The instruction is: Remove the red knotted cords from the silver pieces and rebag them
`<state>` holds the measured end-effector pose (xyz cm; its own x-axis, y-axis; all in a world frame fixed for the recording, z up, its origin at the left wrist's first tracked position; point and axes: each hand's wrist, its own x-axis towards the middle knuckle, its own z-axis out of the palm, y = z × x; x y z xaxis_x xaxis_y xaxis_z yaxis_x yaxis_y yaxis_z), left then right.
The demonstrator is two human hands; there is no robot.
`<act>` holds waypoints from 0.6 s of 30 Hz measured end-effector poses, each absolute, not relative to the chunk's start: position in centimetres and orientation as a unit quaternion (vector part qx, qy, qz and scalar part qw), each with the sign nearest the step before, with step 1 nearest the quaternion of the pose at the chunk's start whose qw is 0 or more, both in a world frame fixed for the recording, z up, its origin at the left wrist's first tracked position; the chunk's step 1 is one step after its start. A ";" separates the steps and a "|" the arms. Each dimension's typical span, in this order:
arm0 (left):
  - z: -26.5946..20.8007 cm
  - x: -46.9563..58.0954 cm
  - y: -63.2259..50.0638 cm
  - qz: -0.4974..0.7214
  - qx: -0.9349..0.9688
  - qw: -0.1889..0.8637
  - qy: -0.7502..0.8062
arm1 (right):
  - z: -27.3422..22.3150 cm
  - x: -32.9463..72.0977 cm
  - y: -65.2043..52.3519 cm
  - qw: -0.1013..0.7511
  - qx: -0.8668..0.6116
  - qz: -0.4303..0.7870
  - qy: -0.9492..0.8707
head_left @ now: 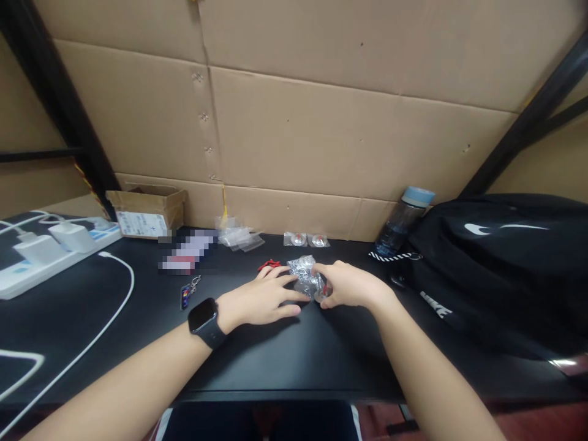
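While both hands work close together on the black worktop, one cluster of crinkled clear plastic lies between them; its overlapping pieces cannot be counted. The left hand is spread, palm down, fingertips at the plastic's left edge. The right hand curls, thumb and fingers about the right edge, beside a red detail; whether it pinches firmly cannot be told.

Behind stand two clear packets, side by side, each containing one round piece with red on it. Red pieces, uncounted, lie just beyond the left hand. One keychain lies farther left.

Containers: one open cardboard box, contents hidden; one pile of clear bags, number indistinct; one transparent bottle with a blue lid; one black backpack, interior unseen. One power strip carries two white adapters.
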<state>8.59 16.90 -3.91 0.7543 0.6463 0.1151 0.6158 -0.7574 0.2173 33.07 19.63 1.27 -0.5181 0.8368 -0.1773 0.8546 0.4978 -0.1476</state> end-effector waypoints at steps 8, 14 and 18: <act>-4.1 8.4 17.0 0.091 0.935 0.082 0.333 | 0.4 32.5 19.7 0.043 0.486 -0.081 0.869; -4.0 8.4 17.0 0.098 0.933 0.097 0.333 | 0.2 32.0 19.8 0.013 0.459 -0.074 0.885; -3.9 8.3 16.9 0.099 0.934 0.114 0.324 | 0.2 32.2 20.1 -0.001 0.430 -0.093 0.898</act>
